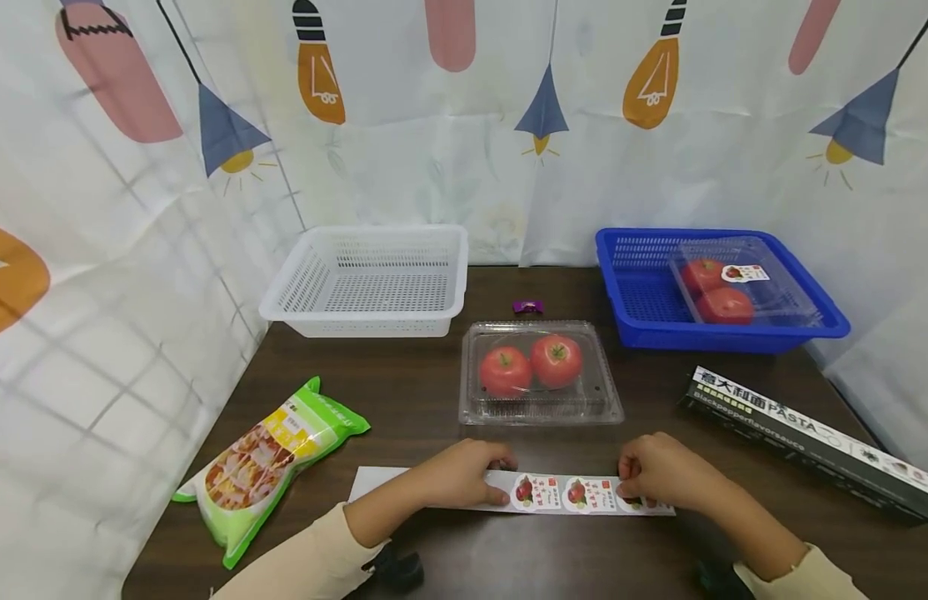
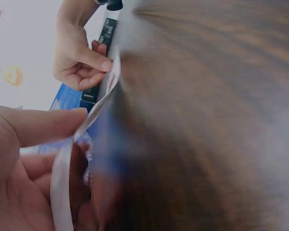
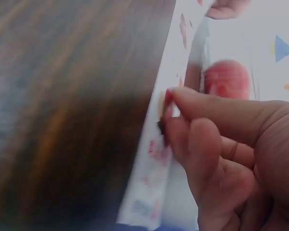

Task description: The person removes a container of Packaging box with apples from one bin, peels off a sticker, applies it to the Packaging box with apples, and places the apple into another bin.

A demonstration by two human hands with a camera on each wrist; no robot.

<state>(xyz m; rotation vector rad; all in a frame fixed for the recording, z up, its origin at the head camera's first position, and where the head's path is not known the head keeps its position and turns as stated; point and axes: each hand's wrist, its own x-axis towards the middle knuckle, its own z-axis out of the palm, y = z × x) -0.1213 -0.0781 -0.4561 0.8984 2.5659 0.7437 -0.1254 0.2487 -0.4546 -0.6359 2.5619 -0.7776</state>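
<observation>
A white strip of labels (image 1: 464, 492) printed with red fruit pictures and text runs across the table front in the head view. My left hand (image 1: 464, 473) pinches it left of the printed labels, thumb in front and fingers behind. In the left wrist view the strip (image 2: 61, 187) passes between thumb and fingers. My right hand (image 1: 665, 472) is at the right-hand label, partly covering it. Its thumb and forefinger pinch at the label in the right wrist view, where the strip's printed end (image 3: 143, 204) hangs past them. Behind the strip sits a clear lidded box (image 1: 539, 412) with two tomatoes (image 1: 556, 361).
At back left stands a white basket (image 1: 374, 325). The blue basket (image 1: 704, 335) at back right holds another box of tomatoes with a label on it. A purple-wrapped sweet (image 1: 527, 307) lies between them. A green food bag (image 1: 261, 467) is at left, a pasta box (image 1: 809, 442) at right.
</observation>
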